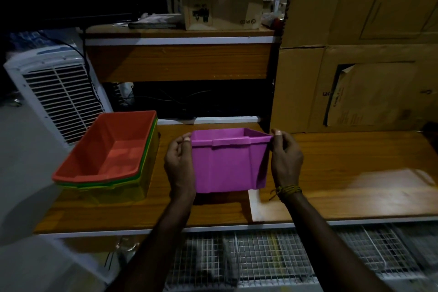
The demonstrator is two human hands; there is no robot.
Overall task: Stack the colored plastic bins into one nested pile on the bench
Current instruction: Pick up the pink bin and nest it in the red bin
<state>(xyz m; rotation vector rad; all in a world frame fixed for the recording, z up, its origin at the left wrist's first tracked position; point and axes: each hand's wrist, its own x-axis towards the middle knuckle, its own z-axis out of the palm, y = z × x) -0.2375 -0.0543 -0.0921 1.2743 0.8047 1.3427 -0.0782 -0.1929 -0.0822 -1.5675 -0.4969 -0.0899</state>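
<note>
A purple plastic bin [227, 163] hangs upright above the middle of the wooden bench [343, 173], held by both hands. My left hand [179, 166] grips its left rim with the thumb over the edge. My right hand [285, 156] pinches the right rim corner the same way. To the left on the bench stands a nested pile: an orange bin [111, 147] on top, a green bin's rim [147, 168] just under it, and a yellow bin [132, 187] at the bottom. The purple bin is apart from the pile, to its right.
A white air cooler [54, 95] stands at the left beside the pile. Large cardboard boxes [355, 78] rise at the back right. A wooden shelf [180, 59] with a box [222, 5] is behind. Wire racks [260, 256] lie below the bench's front edge.
</note>
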